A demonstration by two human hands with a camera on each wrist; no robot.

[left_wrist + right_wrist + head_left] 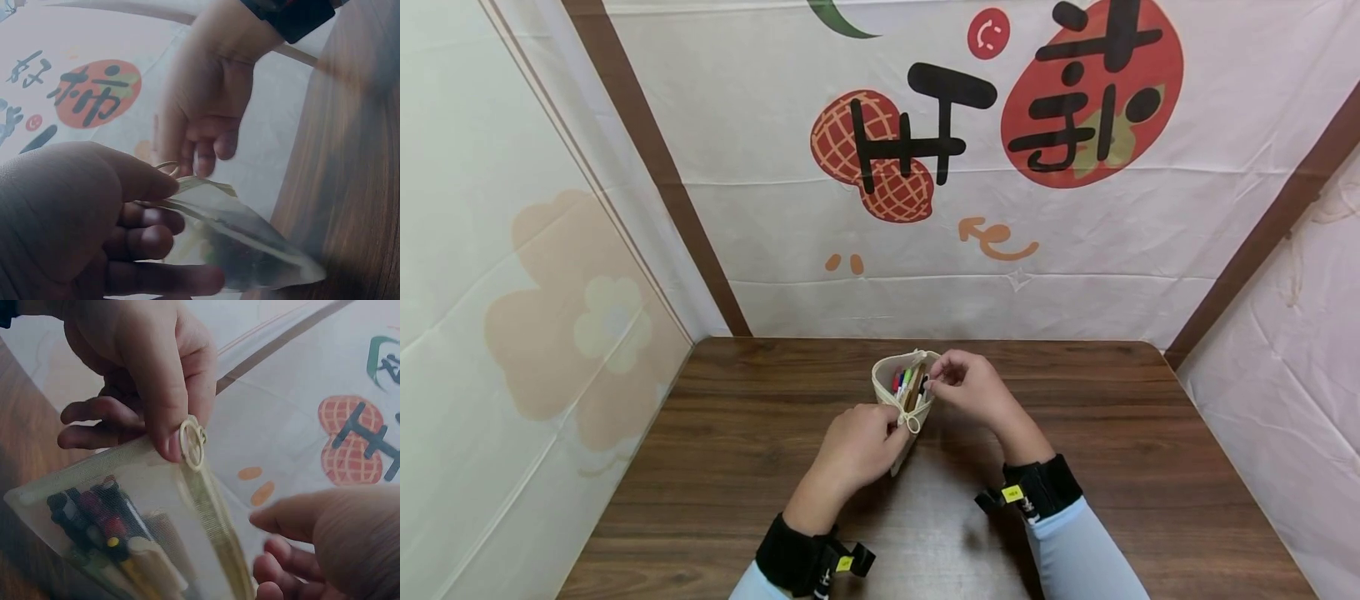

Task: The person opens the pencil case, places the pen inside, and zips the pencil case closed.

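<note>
A cream mesh pencil case [883,373] stands unzipped on the table, its mouth facing up. Several pens [907,379] and markers with red, blue, green and black parts are inside, and they show through the mesh in the right wrist view. My left hand [863,442] pinches the near end of the case between thumb and fingers, right beside the round zipper pull [192,445]. At the right edge of the mouth is my right hand [973,385], fingertips close to the pens. Its fingers [290,515] look loosely bent, with nothing visible between them.
The brown wooden table [760,400] has its back edge just behind the case. A printed white cloth [775,250] hangs behind it, with more cloth at both sides. Black straps with small cameras [1041,487] sit on both wrists.
</note>
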